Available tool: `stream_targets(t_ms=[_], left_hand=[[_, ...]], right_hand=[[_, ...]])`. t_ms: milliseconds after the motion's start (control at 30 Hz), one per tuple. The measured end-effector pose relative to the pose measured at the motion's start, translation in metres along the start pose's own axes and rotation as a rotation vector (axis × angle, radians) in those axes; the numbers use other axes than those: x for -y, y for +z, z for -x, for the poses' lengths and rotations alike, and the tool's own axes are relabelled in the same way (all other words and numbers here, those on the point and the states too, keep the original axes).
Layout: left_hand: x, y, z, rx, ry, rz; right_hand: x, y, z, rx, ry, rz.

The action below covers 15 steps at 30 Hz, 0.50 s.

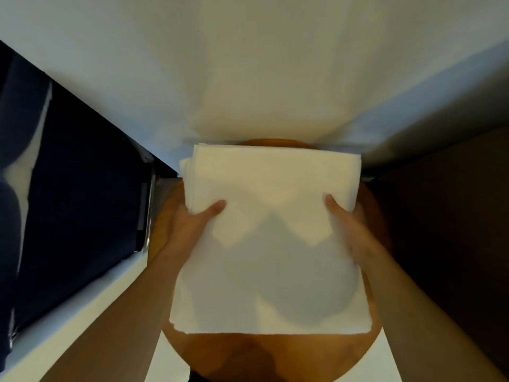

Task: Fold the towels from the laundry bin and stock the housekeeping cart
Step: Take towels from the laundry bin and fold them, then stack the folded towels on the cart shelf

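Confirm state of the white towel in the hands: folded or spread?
Folded. The white cloth towel is a flat rectangle with stacked layer edges showing at its far left corner, held by left hand and right hand, thumbs on top, over a round wooden surface.

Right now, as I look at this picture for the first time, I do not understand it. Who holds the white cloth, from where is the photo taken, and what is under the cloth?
There is no machine here. A person works with bare hands, and the single picture comes from a camera worn on the head, looking down.

The left hand and the right hand each have a grip on one side of a stack of folded white towels, thumbs on top.

Below the stack is a round wooden surface; whether the stack rests on it or is lifted, I cannot tell. Beyond lies white fabric, and at the left something dark blue, too blurred to name.
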<state>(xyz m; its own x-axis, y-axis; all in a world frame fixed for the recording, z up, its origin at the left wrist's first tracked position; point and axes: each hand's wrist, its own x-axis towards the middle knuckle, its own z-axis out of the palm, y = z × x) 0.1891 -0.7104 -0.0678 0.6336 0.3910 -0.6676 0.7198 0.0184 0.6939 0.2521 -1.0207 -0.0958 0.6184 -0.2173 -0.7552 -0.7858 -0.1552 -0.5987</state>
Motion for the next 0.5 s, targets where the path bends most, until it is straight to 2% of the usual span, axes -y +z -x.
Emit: stream_targets(t_ms=[100,200,267,367,500], left_hand=[[0.013,-0.016,0.002,0.159,-0.188,0.148],[0.029,-0.028,0.01,0.291,-0.339,0.121],[0.038,-0.031,0.019,0.31,-0.374,0.113],[0.043,-0.033,0.036,0.346,-0.401,0.091],[0.039,-0.035,0.068,0.469,-0.372,0.045]], right_hand=[[-0.009,-0.014,0.028,0.146,0.161,-0.105],[-0.033,-0.025,0.058,0.212,0.264,-0.248],[-0.052,-0.027,0.081,0.16,0.246,-0.282],[-0.076,-0.028,0.123,-0.04,0.122,-0.309],[-0.094,-0.032,0.175,-0.091,0.063,-0.38]])
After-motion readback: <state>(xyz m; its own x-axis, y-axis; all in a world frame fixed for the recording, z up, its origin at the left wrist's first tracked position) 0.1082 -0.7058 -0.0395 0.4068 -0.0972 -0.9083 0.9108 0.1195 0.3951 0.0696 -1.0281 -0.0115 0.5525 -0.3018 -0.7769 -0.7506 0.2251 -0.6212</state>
